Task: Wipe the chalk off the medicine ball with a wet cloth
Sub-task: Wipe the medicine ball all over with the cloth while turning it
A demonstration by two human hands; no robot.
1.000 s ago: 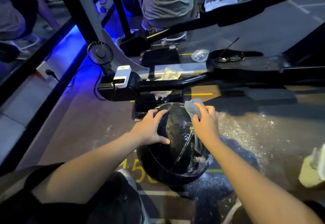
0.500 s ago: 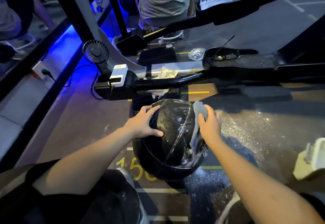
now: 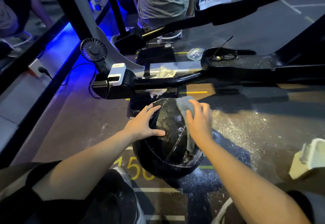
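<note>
The black medicine ball (image 3: 168, 141) sits on the wet floor (image 3: 246, 127). The left hand (image 3: 144, 125) rests spread on its top, grip wide. The right hand (image 3: 199, 120) presses a grey cloth (image 3: 184, 103) against the ball, fingers curled over it.

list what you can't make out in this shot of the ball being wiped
- Head view, medicine ball: its underside and far side face away from the camera, so any chalk left there is unseen.
- Cloth: the right hand covers most of it, so its full shape is hidden.
- Ball surface under the left hand: covered by the palm.
- Floor number: the ball blocks its last digit.
- White object at right: cut off by the frame edge, unidentifiable.
</note>
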